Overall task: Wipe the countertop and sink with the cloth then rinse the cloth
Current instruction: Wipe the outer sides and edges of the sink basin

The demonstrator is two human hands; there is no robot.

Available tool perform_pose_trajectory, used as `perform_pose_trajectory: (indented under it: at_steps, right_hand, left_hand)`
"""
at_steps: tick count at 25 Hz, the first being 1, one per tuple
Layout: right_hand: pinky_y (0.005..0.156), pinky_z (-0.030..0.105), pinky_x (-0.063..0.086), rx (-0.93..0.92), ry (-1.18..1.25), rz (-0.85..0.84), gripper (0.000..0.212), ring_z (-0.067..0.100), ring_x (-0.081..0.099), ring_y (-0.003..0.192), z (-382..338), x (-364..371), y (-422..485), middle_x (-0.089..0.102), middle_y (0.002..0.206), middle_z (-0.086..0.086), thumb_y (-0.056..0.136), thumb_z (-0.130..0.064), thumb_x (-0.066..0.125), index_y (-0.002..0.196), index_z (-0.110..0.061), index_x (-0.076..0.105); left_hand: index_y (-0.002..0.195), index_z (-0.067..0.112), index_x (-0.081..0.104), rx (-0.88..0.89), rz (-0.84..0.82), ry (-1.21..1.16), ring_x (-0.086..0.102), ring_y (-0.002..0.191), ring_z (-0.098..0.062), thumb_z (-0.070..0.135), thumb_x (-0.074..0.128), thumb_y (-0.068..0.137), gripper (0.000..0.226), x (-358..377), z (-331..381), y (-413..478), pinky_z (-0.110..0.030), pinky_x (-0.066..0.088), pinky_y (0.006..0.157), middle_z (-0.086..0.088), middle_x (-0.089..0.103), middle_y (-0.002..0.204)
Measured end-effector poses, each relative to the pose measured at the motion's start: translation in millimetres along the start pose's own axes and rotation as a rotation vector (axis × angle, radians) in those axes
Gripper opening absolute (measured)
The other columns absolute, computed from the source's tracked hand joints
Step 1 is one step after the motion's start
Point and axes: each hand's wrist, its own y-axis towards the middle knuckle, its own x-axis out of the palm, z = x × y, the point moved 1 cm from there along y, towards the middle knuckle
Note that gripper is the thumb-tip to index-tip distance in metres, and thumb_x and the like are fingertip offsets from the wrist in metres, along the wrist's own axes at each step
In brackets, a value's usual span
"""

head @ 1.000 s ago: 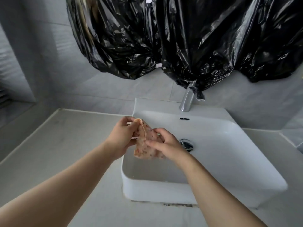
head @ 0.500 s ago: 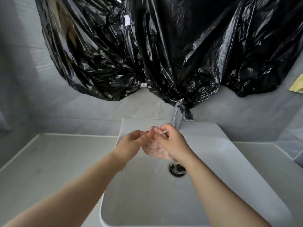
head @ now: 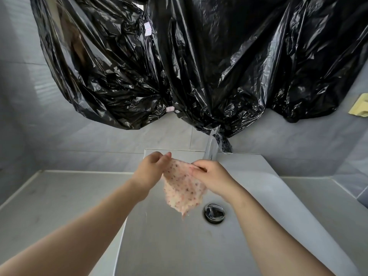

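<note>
Left hand (head: 152, 168) and right hand (head: 214, 177) each pinch a grip on the cloth (head: 182, 189), hanging over the sink (head: 282, 192)

Faucet (head: 210, 150) mostly swallowed by black plastic sheeting (head: 199, 66), only the lower chrome stem showing; spout tip lost behind the right hand (head: 214, 179). Whether water runs: impossible to say. Upper edge of the cloth (head: 184, 188) tucked away under fingers of both hands. Sink (head: 278, 196) cut off at the bottom edge, front rim out of sight. Yellow object (head: 359, 106) clipped by the right edge, unidentifiable. Both forearms running off the bottom. Small white labels (head: 147, 31) on the plastic too tiny to read.
</note>
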Motion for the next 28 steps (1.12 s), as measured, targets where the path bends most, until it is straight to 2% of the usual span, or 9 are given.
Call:
perform_pose_trajectory:
  at_steps: [4,6,10,13,16,19,23,26,28]
  right_hand:
    - [0.068,0.026,0.041,0.026,0.064,0.097,0.010,0.011,0.053,0.075,-3.8,1.0,4.5,0.059,0.077,-0.008,0.092,-0.024,0.055,0.082,-0.025,0.059]
    - [0.070,0.024,0.042,0.085,0.133,0.057,0.003,0.011,0.055,0.082,-4.1,1.1,6.6,0.059,0.086,-0.009,0.089,-0.023,0.058,0.092,-0.024,0.057]
    - [0.071,0.027,0.045,0.238,0.181,-0.070,0.030,0.011,0.058,0.088,9.9,8.6,12.2,0.058,0.103,-0.004,0.082,-0.015,0.066,0.108,-0.024,0.053]
    - [0.057,0.022,0.042,0.378,0.533,0.081,0.031,0.012,0.057,0.075,23.3,17.1,23.5,0.059,0.092,0.000,0.087,-0.016,0.064,0.114,-0.027,0.053]
    - [0.050,0.020,0.041,0.505,0.814,0.175,0.025,0.014,0.054,0.064,31.6,22.7,38.3,0.059,0.082,0.003,0.092,-0.018,0.058,0.116,-0.025,0.054]
    - [0.059,0.026,0.042,0.551,0.671,0.121,0.020,0.014,0.053,0.068,39.0,28.5,47.5,0.058,0.081,0.003,0.093,-0.018,0.057,0.112,-0.021,0.056]
    - [0.058,0.025,0.042,0.487,0.323,0.033,0.005,0.015,0.053,0.068,44.2,32.0,44.9,0.059,0.076,-0.001,0.088,-0.018,0.059,0.087,-0.020,0.064]
    - [0.078,0.023,0.044,0.282,0.239,-0.070,0.010,0.004,0.058,0.088,39.0,37.1,39.5,0.063,0.088,-0.014,0.085,-0.035,0.065,0.088,-0.027,0.067]
    - [0.076,0.024,0.045,0.204,0.215,-0.185,0.010,0.004,0.059,0.085,33.5,44.2,35.5,0.065,0.087,-0.012,0.081,-0.033,0.068,0.089,-0.027,0.066]
  left_hand:
    - [0.093,0.014,0.050,-0.048,-0.181,-0.149,0.059,0.076,-0.016,0.018,0.060,0.089,0.011,0.8,-2.1,-4.2,-0.030,0.052,0.069,-0.003,0.060,0.087]
    - [0.101,0.019,0.049,-0.052,-0.243,-0.101,0.063,0.075,-0.019,0.004,0.062,0.085,0.026,-0.3,-7.5,-3.3,-0.033,0.053,0.068,-0.007,0.063,0.089]
    - [0.107,0.018,0.044,-0.151,-0.146,-0.139,0.061,0.066,-0.019,0.012,0.061,0.088,0.025,-2.0,-23.2,7.8,-0.031,0.048,0.058,-0.007,0.063,0.084]
    - [0.116,0.025,0.042,-0.224,-0.162,-0.207,0.059,0.066,-0.017,0.021,0.060,0.090,0.032,-3.7,-32.2,16.9,-0.029,0.048,0.055,-0.004,0.062,0.087]
    - [0.108,0.029,0.054,-0.216,-0.416,-0.159,0.062,0.080,-0.017,0.016,0.078,0.067,0.049,-7.8,-42.0,24.6,-0.030,0.054,0.070,-0.004,0.057,0.098]
    - [0.095,0.042,0.063,-0.133,-0.400,0.306,0.060,0.098,-0.020,0.028,0.078,0.043,0.056,-7.4,-51.6,33.1,-0.033,0.052,0.088,0.001,0.058,0.107]
    - [0.074,0.026,0.063,0.120,-0.309,0.611,0.056,0.082,-0.016,0.019,0.069,0.076,0.009,-6.9,-45.4,42.3,-0.015,0.043,0.066,0.002,0.061,0.083]
    - [0.086,0.019,0.066,0.149,-0.375,0.716,0.051,0.091,-0.009,0.024,0.064,0.084,0.006,-8.1,-38.9,44.7,-0.018,0.040,0.075,0.006,0.052,0.094]
    - [0.086,0.021,0.064,0.086,-0.387,0.696,0.058,0.085,-0.014,0.023,0.061,0.085,0.003,-8.0,-36.4,47.2,-0.025,0.045,0.072,0.002,0.061,0.088]
